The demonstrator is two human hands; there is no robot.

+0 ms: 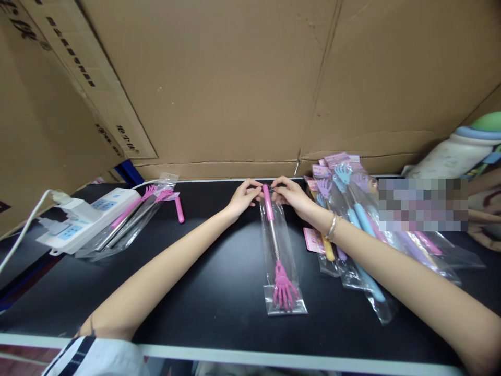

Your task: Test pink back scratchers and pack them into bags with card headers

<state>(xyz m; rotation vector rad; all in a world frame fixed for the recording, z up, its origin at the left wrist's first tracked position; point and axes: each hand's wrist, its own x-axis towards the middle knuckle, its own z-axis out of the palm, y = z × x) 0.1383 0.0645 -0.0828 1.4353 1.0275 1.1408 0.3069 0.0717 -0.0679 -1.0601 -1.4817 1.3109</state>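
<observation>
On the black table (211, 292), at its middle: one clear bag (287, 237), laid lengthwise, containing one back scratcher (273, 237) with pink handle, metal shaft and pink claw (284, 284); claw toward the person, handle at the far end. Left hand (243, 200): thumb and fingers pinched on the bag's far end, beside the handle tip. Right hand (291, 196): likewise pinched on that end, from the other side; bracelet (332, 227) at the wrist. To the right, partly behind the right forearm: one heap of clear bags (378, 312), overlapping, holding scratchers with light blue, purple, yellow and pink parts, several with printed cards (313, 240); part of the heap blurred out. To the left: clear bagging (131, 241) with metal shafts and pink claws, lying against a white power strip (117, 201), whose sockets hold white plugs (64, 222); near it, one loose pink handle (179, 210). Far right: one pale bottle (436, 159), green-topped, contents hidden. Behind all: cardboard panels (230, 83).
</observation>
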